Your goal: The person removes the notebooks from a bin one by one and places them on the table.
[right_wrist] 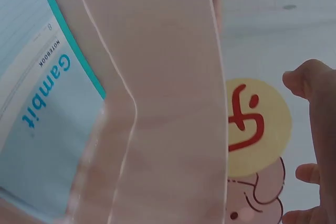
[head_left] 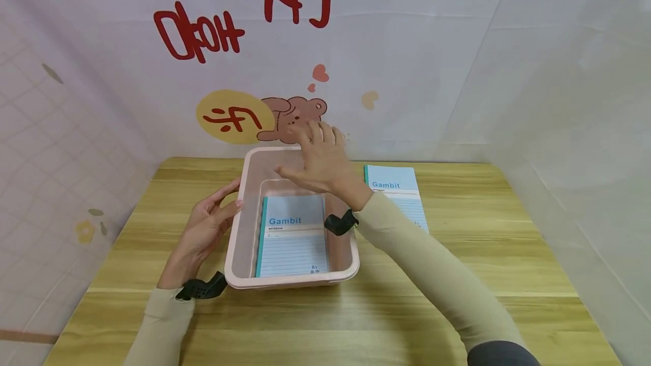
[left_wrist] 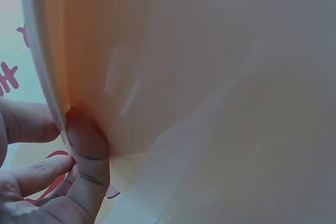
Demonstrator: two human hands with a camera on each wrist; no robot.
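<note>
A pale pink plastic bin [head_left: 292, 283] stands on the table, its near end toward me. Its left rim is pinched between the thumb and fingers of my left hand [head_left: 203, 225]; the left wrist view shows the fingers [left_wrist: 88, 135] on both sides of the wall. Inside lies a light blue Gambit notebook [head_left: 292, 247] with a green spine, cover up. Over the far right part of the bin hovers my right hand [head_left: 325, 162], fingers spread and holding nothing. That hand and forearm hide part of the bin's back and right rim.
A second Gambit notebook [head_left: 391, 177] lies on the wooden table [head_left: 478, 230] right of the bin, partly covered by my right sleeve [head_left: 407, 247]. White printed sheeting [head_left: 407, 72] hangs behind the table and on both sides.
</note>
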